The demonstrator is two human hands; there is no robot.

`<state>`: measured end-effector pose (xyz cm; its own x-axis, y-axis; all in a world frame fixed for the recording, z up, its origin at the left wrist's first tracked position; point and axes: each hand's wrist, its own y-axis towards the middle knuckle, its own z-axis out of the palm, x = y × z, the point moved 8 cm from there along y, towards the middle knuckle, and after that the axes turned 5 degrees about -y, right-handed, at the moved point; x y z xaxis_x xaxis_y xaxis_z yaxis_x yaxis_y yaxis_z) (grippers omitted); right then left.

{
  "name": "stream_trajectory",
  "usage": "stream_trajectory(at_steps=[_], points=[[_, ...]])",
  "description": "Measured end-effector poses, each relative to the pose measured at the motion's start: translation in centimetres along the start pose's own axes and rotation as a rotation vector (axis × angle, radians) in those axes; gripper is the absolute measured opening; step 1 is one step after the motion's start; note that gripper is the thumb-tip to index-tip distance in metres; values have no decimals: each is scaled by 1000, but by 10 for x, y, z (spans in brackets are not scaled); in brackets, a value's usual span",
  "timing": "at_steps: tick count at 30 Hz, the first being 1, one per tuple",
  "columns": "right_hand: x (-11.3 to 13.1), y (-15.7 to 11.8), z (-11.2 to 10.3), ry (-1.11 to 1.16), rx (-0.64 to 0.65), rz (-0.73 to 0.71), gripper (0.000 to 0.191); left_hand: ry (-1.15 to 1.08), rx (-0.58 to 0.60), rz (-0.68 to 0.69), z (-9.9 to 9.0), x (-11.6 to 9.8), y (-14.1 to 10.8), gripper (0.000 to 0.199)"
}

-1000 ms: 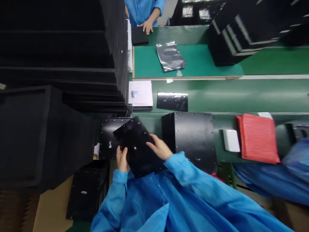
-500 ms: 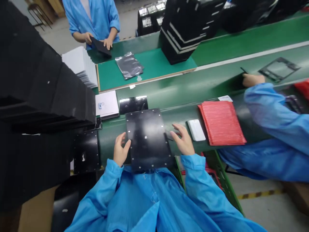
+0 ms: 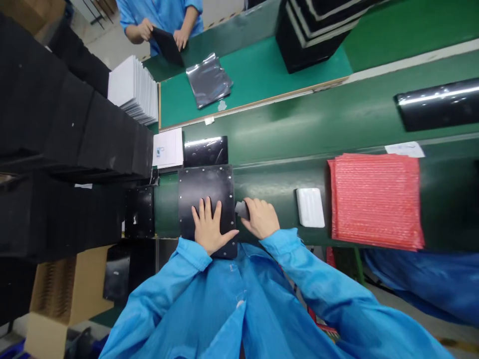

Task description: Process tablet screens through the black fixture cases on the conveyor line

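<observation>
A black panel [image 3: 205, 182] with small light dots along its edges lies on the green bench in front of me, reaching over the bench's near edge. My left hand [image 3: 210, 227] rests flat on it, fingers spread. Just right of the panel, my right hand [image 3: 262, 218] is closed round a small dark grey piece [image 3: 242, 209], which points toward the panel's right edge. A white block-shaped item [image 3: 310, 207] lies farther right, beside a stack of red ribbed sheets [image 3: 376, 199].
Tall black stacks [image 3: 63, 119] stand at the left, above an open cardboard box [image 3: 86, 284]. Behind the panel are white papers [image 3: 168, 147] and a glossy black sheet [image 3: 205, 150]. Across the bench a person in blue [image 3: 164, 17] holds a dark sheet.
My left hand has moved from beside the panel onto it. My right hand has closed on the grey piece. The view has shifted, and the co-worker's arm at the right has left it.
</observation>
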<state>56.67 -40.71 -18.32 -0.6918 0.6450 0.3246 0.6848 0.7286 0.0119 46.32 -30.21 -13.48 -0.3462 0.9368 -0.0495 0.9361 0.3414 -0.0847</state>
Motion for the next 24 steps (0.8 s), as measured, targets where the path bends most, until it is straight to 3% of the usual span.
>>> stream_trajectory(at_steps=[3, 5, 8, 10, 12, 14, 17, 20, 22, 24], points=[[31, 10, -30, -158, 136, -100, 21, 2, 25, 2, 4, -5, 2, 105], [41, 18, -35, -185, 210, -178, 24, -46, 50, -44, 6, -12, 4, 108], [38, 28, -19, -73, 350, -310, 27, -197, 65, -202, -3, -17, 6, 101], [22, 37, 0, 56, 389, -313, 30, -372, 56, -276, -18, -13, 1, 99], [-5, 46, 19, 122, 336, -182, 36, -602, 15, -274, -43, 1, -7, 98], [-28, 48, 33, 114, 197, -19, 43, -864, -73, -243, -69, 29, -17, 92], [-25, 29, 29, 119, -74, 7, 52, -1192, -212, -271, -84, 91, -25, 82], [15, -7, 6, 148, -211, -157, 47, -1354, -253, -360, -58, 141, -19, 76], [43, -27, -4, 196, -140, -209, 42, -1420, -237, -397, -29, 155, -13, 73], [59, -38, -8, 344, -30, -137, 43, -1471, -230, -410, -3, 158, -9, 73]])
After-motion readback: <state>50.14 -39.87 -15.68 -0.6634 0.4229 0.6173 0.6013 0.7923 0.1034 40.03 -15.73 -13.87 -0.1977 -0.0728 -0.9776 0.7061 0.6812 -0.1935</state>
